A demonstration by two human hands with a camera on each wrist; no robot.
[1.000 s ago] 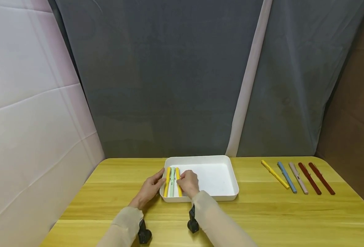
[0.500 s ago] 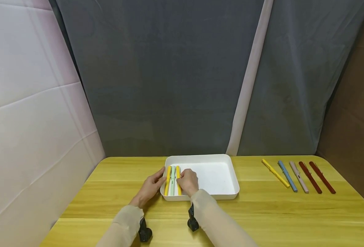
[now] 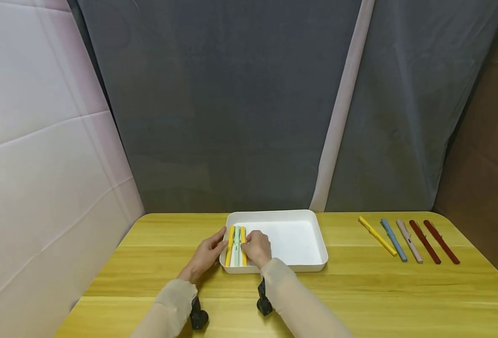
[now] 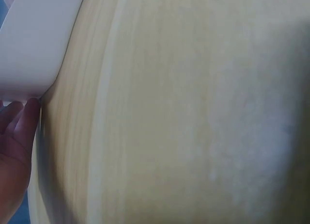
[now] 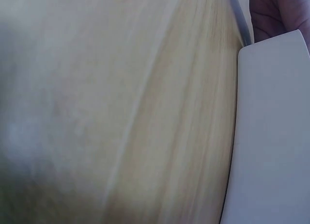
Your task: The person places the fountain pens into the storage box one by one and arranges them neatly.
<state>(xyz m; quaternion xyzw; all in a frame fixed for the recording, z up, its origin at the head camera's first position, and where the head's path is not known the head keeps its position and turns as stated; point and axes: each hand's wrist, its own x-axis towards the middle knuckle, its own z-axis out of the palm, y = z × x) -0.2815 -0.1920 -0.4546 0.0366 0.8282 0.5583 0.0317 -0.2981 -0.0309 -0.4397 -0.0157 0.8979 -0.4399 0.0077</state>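
Observation:
My right hand [image 3: 258,248] reaches into a white tray [image 3: 295,269] and pinches a yellow pen [image 3: 244,257] between thumb and fingers. Left of that pen lie a mint green pen [image 3: 237,256] and another yellow pen [image 3: 229,253], all lengthwise near the left wall. My left hand [image 3: 208,253] rests at the tray's left side, its fingertips right at the rim. In the left wrist view, fingers [image 4: 30,120] extend to the tray wall [image 4: 38,44]. In the right wrist view, part of my right hand [image 5: 276,10] shows beyond the tray's outer wall [image 5: 271,132].
On the wooden table [image 3: 380,300] to the right lie a yellow pen [image 3: 377,236], a blue pen [image 3: 393,240], a greyish pink pen [image 3: 409,241] and two dark red pens [image 3: 425,242], slanted side by side. Dark grey fabric [image 3: 232,117] hangs behind the table.
The yellow pen in my right hand has shifted slightly left, narrowing its gap to the mint green pen. My left hand stays at the tray's side.

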